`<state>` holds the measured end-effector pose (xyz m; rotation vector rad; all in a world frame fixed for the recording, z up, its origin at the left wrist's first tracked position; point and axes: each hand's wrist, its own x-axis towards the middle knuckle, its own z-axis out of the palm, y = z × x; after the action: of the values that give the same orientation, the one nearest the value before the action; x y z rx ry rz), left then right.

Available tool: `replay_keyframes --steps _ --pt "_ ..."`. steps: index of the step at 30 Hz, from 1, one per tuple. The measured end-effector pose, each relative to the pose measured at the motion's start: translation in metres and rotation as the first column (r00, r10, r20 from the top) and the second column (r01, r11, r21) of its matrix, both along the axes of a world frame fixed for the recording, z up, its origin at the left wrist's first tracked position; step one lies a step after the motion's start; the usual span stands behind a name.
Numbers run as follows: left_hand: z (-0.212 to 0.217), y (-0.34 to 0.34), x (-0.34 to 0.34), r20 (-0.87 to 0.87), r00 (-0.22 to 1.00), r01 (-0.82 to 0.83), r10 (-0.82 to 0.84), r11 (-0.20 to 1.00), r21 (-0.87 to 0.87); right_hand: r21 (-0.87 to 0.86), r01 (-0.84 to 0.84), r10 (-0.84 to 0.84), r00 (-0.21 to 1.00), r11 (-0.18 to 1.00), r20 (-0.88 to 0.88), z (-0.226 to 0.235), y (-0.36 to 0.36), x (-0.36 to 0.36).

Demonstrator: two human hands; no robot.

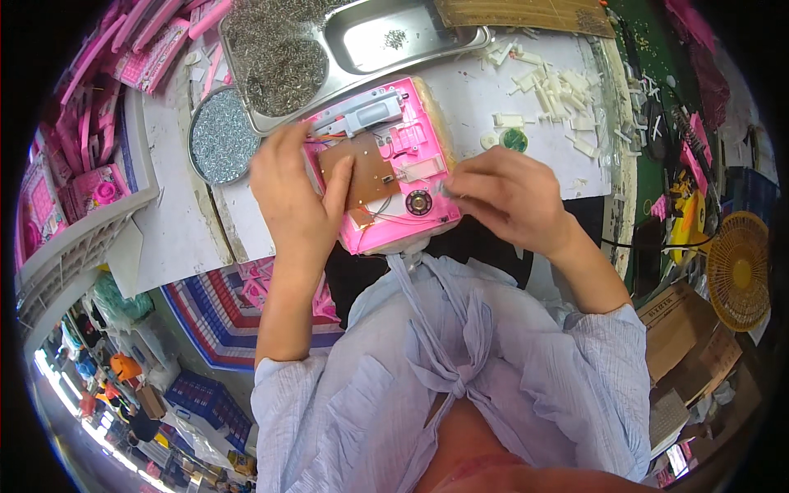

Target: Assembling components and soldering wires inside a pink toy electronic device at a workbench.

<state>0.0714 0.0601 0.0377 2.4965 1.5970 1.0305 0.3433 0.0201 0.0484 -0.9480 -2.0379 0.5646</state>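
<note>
The opened pink toy casing lies at the near edge of the white surface, its brown circuit board up. The left hand presses flat to steady it; the right hand pinches something too small to tell beside the round speaker. A steel tray of screws sits within reach behind.

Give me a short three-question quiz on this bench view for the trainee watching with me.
1. True or false: the left hand rests flat on the brown circuit board inside the open pink plastic housing.
2. What fills the round metal dish left of the housing? A) white plastic clips B) small silvery metal parts C) green discs
3. Which hand pinches at the housing's right edge, near the small round speaker?

Key
1. True.
2. B.
3. The right hand, fingertips together; what it holds, if anything, is too small to tell.
</note>
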Motion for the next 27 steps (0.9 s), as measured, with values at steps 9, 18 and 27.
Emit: replay_keyframes --steps 9,18,27 --pt "-0.010 -0.045 -0.001 0.063 0.995 0.084 -0.076 0.986 -0.144 -0.075 0.098 -0.093 0.993 0.992 0.075 -0.010 0.050 -0.017" --pt "-0.011 -0.047 0.000 0.078 0.996 0.046 -0.031 0.980 -0.194 -0.133 0.137 -0.100 0.963 0.982 0.250 -0.015 0.059 -0.021" --pt "-0.004 -0.042 -0.012 0.111 0.993 0.041 -0.029 0.993 -0.112 0.095 -0.016 -0.016 0.947 0.995 0.320 0.019 0.062 -0.049"
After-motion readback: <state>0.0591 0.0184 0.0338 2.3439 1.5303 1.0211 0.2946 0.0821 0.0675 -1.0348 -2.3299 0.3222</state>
